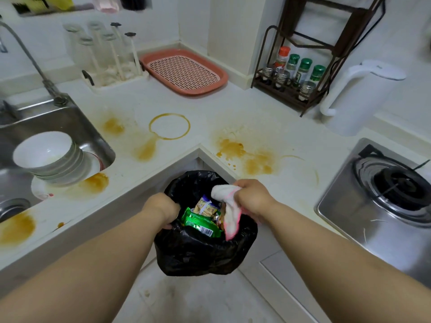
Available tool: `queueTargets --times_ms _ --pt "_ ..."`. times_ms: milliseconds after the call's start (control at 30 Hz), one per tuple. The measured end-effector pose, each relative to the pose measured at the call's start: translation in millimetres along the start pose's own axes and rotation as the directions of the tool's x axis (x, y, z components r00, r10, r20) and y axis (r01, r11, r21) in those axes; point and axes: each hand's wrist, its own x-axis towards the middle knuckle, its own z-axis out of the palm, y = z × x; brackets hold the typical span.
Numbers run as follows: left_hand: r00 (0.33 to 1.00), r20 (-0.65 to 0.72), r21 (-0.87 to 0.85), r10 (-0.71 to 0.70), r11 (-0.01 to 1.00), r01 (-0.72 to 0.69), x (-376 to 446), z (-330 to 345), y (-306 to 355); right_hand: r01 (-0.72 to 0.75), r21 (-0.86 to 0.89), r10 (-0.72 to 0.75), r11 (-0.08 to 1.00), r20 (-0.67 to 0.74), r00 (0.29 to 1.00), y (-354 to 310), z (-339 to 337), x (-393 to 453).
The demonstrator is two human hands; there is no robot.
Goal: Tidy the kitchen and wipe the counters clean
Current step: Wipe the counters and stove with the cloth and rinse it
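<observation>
A black trash bag (191, 252) hangs in front of the counter's inner corner, its mouth wide. Inside lie a green wrapper (198, 223) and other snack packets (207, 207). My left hand (163, 210) grips the bag's left rim. My right hand (251, 201) grips the right rim and also holds a white cloth with pink edging (229, 213), which droops over the bag's mouth. The white L-shaped counter (186, 103) carries orange-brown stains (233, 150), a ring mark (169, 126) and smears near the sink.
A steel sink (70, 122) at left holds stacked white bowls (46, 155) on a plate. At the back stand a glass rack (109, 64), a pink drain tray (184, 71), a spice rack (293, 73) and a white kettle (356, 99). A gas stove (382, 190) sits at right.
</observation>
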Motion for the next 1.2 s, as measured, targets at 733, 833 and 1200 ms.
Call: queueTargets --times_ms 733,833,1200 --pt "0.926 -0.101 -0.486 -0.363 0.83 0.272 -110 -34 -269 -0.192 0.251 0.05 0.949 0.479 0.876 12 224 -77" --pt "0.892 -0.111 -0.569 -0.438 0.764 0.304 -125 -33 -319 -0.222 0.227 0.075 0.948 0.521 0.85 19 262 -101" --pt "0.769 -0.05 -0.619 -0.637 0.624 0.477 -123 10 -590 -0.278 0.077 0.154 0.957 0.68 0.717 103 453 -179"
